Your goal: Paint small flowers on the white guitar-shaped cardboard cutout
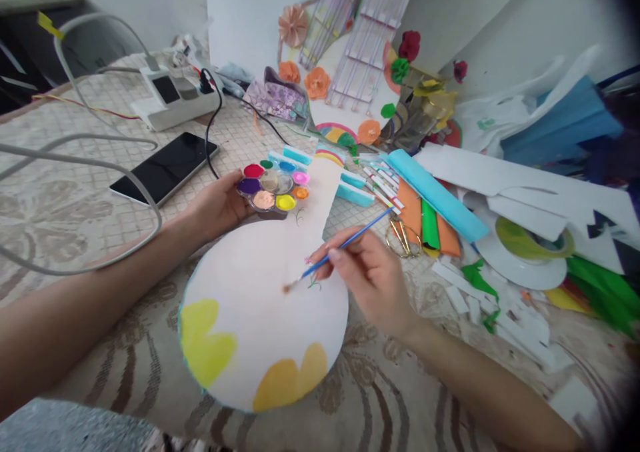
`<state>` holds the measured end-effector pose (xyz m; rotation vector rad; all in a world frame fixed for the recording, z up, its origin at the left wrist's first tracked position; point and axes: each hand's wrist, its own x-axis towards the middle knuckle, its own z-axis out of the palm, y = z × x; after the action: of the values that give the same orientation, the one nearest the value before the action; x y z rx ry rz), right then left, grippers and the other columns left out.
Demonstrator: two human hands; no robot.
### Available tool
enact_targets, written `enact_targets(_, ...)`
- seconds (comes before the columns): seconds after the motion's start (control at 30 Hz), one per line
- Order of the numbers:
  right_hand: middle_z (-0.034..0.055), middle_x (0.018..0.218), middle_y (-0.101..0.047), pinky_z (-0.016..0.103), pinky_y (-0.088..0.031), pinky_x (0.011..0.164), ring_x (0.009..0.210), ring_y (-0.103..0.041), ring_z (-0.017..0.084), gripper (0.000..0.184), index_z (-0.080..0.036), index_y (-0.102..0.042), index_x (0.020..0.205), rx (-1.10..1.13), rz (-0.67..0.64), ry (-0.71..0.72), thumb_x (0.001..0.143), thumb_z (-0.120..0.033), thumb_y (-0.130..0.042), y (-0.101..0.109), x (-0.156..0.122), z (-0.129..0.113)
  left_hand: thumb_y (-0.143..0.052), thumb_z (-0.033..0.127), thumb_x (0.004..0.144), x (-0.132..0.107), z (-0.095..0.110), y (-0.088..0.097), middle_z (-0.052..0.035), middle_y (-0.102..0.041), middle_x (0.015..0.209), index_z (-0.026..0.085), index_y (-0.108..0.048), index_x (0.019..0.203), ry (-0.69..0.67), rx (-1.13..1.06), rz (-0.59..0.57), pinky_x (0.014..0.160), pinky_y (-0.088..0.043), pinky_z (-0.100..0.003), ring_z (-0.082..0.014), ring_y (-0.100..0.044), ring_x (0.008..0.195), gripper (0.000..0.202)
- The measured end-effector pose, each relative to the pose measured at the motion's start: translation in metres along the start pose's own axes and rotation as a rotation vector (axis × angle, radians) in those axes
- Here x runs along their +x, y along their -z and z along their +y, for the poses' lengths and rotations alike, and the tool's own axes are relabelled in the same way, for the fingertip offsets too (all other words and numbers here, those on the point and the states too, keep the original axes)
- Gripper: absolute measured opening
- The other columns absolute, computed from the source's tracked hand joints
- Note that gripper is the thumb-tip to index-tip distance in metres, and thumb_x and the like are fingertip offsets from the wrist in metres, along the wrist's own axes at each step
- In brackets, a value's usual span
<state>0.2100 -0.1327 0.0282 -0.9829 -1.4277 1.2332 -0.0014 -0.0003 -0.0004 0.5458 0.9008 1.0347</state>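
Bare patterned cloth is lying open near the bottom edge, below the white cutout [260,305]. To the left, grey cables [100,165] and a phone [165,167] are blocking the worktop. To the right, scissors [403,237], markers [383,184] and paper scraps [480,299] are crowding in, probably leaving no free gap.

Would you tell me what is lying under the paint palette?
The paint palette rests on the neck of the white guitar-shaped cutout, held at its edge by the left hand. The cutout surface directly beneath it is covered and cannot be seen.
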Motion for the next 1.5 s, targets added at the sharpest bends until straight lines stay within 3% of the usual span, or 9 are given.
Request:
enact_targets(0.1,0.0015,0.089,-0.072,0.023,-0.061,0.068,0.070,-0.070,0.010,0.003,-0.020,-0.058,0.095,-0.016,0.109,0.055,0.095,-0.023,-0.057,0.000,0.002,-0.004,-0.034,0.022,0.098,0.001,0.000,0.001,-0.0130,-0.075,0.095,0.007,-0.063,0.102,0.004,0.005,-0.012,0.095,-0.048,-0.062,-0.0271,-0.071,0.090,0.033)
enact_targets(0.27,0.0029,0.089,-0.072,0.026,-0.062,0.066,0.069,-0.071,0.011,0.005,-0.020,-0.058,0.097,0.042,-0.149,-0.025,0.095,-0.024,-0.057,-0.007,-0.003,-0.001,-0.034,0.022,0.097,0.002,-0.001,0.004,-0.0144,-0.075,0.095,0.006,-0.064,0.101,0.008,0.001,-0.037,0.092,-0.050,-0.062,-0.0289,-0.072,0.090,0.034)
enact_targets(0.47,0.0015,0.092,-0.071,0.026,-0.062,0.069,0.072,-0.070,0.011,0.003,-0.022,-0.058,0.096,-0.076,0.161,0.127,0.096,-0.022,-0.056,0.000,0.006,-0.006,-0.035,0.022,0.097,0.001,-0.001,0.003,-0.0134,-0.076,0.094,0.007,-0.064,0.101,-0.009,0.000,-0.026,0.095,-0.050,-0.058,-0.0267,-0.072,0.089,0.032)
enact_targets(0.7,0.0035,0.093,-0.072,0.027,-0.062,0.067,0.071,-0.071,0.011,0.008,-0.020,-0.057,0.099,0.080,-0.200,-0.062,0.095,-0.027,-0.057,-0.008,-0.004,-0.002,-0.032,0.023,0.098,0.000,0.000,0.001,-0.0126,-0.076,0.093,0.007,-0.065,0.099,0.005,0.008,-0.021,0.094,-0.051,-0.058,-0.0262,-0.072,0.086,0.037)
enact_targets(0.87,0.0015,0.090,-0.071,0.025,-0.061,0.068,0.071,-0.070,0.010,0.002,-0.021,-0.058,0.095,-0.113,0.151,0.123,0.095,-0.022,-0.057,0.011,0.013,-0.005,-0.032,0.024,0.099,0.001,-0.001,0.003,-0.0118,-0.076,0.094,0.007,-0.065,0.100,0.009,-0.024,-0.048,0.090,-0.050,-0.065,-0.0287,-0.072,0.087,0.037)
enact_targets(0.93,0.0012,0.088,-0.071,0.026,-0.062,0.067,0.070,-0.070,0.011,0.002,-0.022,-0.058,0.095,-0.122,0.172,0.130,0.095,-0.023,-0.057,0.013,0.014,-0.011,-0.032,0.024,0.098,0.000,-0.001,0.002,-0.0121,-0.076,0.094,0.008,-0.064,0.099,0.013,-0.027,-0.051,0.088,-0.050,-0.068,-0.0298,-0.072,0.086,0.036)
enact_targets(1.2,0.0034,0.090,-0.072,0.028,-0.063,0.066,0.069,-0.071,0.012,0.006,-0.020,-0.057,0.098,0.067,-0.211,-0.049,0.095,-0.025,-0.055,-0.009,-0.009,-0.003,-0.038,0.020,0.095,-0.003,0.000,-0.003,-0.0125,-0.075,0.093,0.009,-0.065,0.097,-0.017,0.017,0.001,0.094,-0.052,-0.057,-0.0281,-0.071,0.093,0.029)
enact_targets(1.4,0.0011,0.088,-0.071,0.024,-0.061,0.066,0.069,-0.069,0.010,0.002,-0.021,-0.058,0.096,-0.117,0.126,0.107,0.094,-0.021,-0.057,0.015,0.012,-0.007,-0.033,0.023,0.097,-0.001,-0.001,0.000,-0.0108,-0.075,0.093,0.009,-0.063,0.102,0.001,-0.013,-0.058,0.087,-0.049,-0.070,-0.0301,-0.072,0.086,0.033)
enact_targets(1.5,0.0001,0.083,-0.071,0.024,-0.061,0.063,0.065,-0.069,0.010,0.002,-0.021,-0.057,0.094,-0.071,0.064,0.068,0.095,-0.022,-0.057,0.018,0.012,-0.013,-0.033,0.022,0.097,0.000,-0.001,0.001,-0.0107,-0.075,0.093,0.011,-0.063,0.103,-0.006,-0.003,-0.059,0.087,-0.050,-0.069,-0.0311,-0.072,0.088,0.033)
